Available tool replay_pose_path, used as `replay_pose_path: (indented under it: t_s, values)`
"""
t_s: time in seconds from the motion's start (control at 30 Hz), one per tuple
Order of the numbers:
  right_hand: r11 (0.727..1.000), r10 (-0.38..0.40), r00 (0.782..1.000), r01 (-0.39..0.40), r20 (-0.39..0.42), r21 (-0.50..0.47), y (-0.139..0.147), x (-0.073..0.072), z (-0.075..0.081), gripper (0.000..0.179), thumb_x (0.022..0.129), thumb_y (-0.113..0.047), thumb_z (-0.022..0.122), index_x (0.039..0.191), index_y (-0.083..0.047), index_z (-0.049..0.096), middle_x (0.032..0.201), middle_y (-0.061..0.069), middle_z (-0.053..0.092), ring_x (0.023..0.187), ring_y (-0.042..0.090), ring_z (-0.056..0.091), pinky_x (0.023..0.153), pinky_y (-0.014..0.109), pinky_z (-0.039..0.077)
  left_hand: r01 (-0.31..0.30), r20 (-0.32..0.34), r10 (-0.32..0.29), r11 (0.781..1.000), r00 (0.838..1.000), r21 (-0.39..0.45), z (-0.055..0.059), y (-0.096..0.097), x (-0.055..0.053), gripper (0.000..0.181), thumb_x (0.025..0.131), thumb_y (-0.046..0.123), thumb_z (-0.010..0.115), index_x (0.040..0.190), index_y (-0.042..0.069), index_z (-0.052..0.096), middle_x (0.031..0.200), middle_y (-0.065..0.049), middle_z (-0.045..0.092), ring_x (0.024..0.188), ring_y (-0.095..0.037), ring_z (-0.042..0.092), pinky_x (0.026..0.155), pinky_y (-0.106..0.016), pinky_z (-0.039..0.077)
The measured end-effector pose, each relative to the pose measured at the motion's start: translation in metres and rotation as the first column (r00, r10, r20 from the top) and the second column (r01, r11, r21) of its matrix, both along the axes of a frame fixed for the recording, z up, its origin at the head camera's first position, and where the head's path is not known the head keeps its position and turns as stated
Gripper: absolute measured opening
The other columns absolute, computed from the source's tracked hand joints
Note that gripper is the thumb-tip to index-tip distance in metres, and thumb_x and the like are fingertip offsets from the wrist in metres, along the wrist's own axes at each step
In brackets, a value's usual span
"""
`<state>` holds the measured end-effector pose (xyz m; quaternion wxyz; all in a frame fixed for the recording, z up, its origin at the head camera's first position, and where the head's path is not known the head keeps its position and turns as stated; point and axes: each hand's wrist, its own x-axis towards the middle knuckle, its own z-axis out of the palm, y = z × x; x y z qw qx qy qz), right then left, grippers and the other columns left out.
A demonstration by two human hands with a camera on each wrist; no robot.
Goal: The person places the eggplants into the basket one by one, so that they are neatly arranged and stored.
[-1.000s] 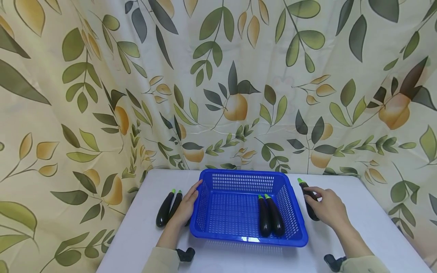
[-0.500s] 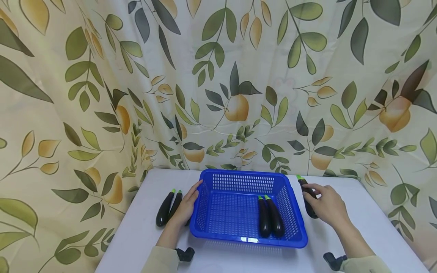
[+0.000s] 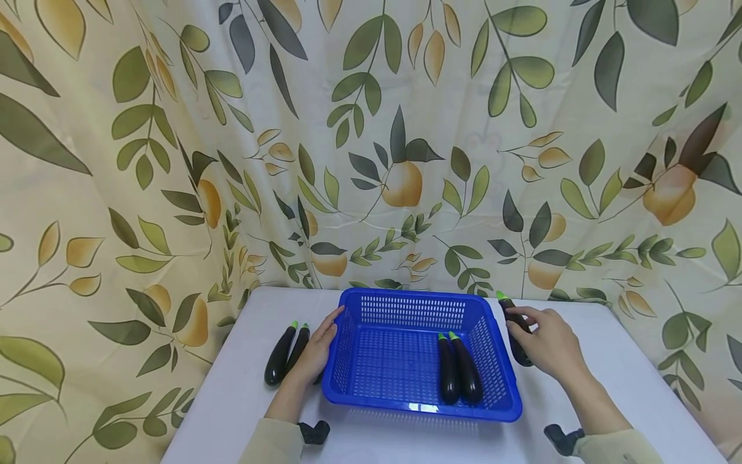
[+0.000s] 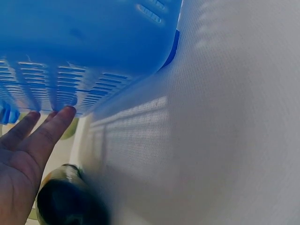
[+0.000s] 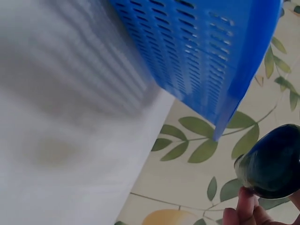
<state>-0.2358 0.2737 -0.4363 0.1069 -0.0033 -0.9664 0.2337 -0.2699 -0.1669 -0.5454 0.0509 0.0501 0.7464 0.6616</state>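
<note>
My right hand pinches a dark eggplant with a green stem end, just right of the blue plastic basket. In the right wrist view this eggplant hangs above the table, beside the basket's slotted wall. Two eggplants lie side by side in the basket's right part. Against the basket's left wall rests my left hand, and the left wrist view has its fingers extended and touching the slots. Left of that hand lie two more eggplants; another dark end shows partly behind the hand.
Under the basket is a table with a white cover. A leaf-and-fruit patterned curtain hangs right behind the table's far edge and along its left side. Each wrist wears a small black mount.
My right hand has lifted the eggplant and carried it slightly left, toward the basket's right rim. The left hand and the basket have stayed in place.
</note>
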Motion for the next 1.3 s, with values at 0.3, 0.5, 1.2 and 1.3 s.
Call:
replay_pose_path:
  t_s: [0.3,0.5,1.2,1.3]
  values:
    - [1.000,0.024,0.999,-0.024,-0.027,-0.001,-0.012,-0.001,0.004,0.040,0.099,-0.028,0.066,0.130,-0.003,0.069,0.105,0.026,0.064,0.084,0.032,0.060,0.056,0.031,0.051,-0.007,0.002,0.007,1.000,1.000,-0.011,0.001,0.001,0.002,0.045,0.114,0.032,0.033,0.158,0.041,0.040,0.172,-0.001,0.028,0.162,-0.034,0.016,0.129,-0.063,0.010]
    - [0.999,0.051,0.998,-0.051,-0.030,-0.001,-0.018,-0.002,0.008,0.039,0.099,-0.028,0.067,0.129,-0.003,0.069,0.105,0.027,0.064,0.084,0.031,0.060,0.055,0.030,0.050,-0.003,-0.004,0.003,1.000,1.000,-0.016,0.002,0.001,0.002,0.046,0.114,0.031,0.033,0.158,0.039,0.039,0.172,-0.002,0.028,0.161,-0.035,0.016,0.129,-0.063,0.010]
    - [0.994,0.102,0.994,-0.103,-0.026,-0.028,-0.043,-0.001,0.006,0.037,0.098,-0.025,0.068,0.129,-0.006,0.070,0.105,0.024,0.064,0.081,0.027,0.060,0.056,0.028,0.050,0.003,0.003,-0.003,1.000,1.000,-0.010,-0.001,0.000,0.000,0.045,0.114,0.032,0.032,0.157,0.043,0.040,0.172,0.000,0.028,0.162,-0.032,0.016,0.130,-0.061,0.010]
    - [0.994,0.107,0.994,-0.107,-0.027,-0.026,-0.046,-0.001,0.005,0.037,0.098,-0.025,0.068,0.129,-0.006,0.070,0.106,0.025,0.063,0.081,0.027,0.059,0.056,0.028,0.050,0.005,0.003,-0.004,1.000,1.000,-0.010,-0.001,0.000,0.000,0.045,0.114,0.032,0.032,0.157,0.042,0.040,0.172,0.000,0.027,0.162,-0.033,0.016,0.130,-0.062,0.009]
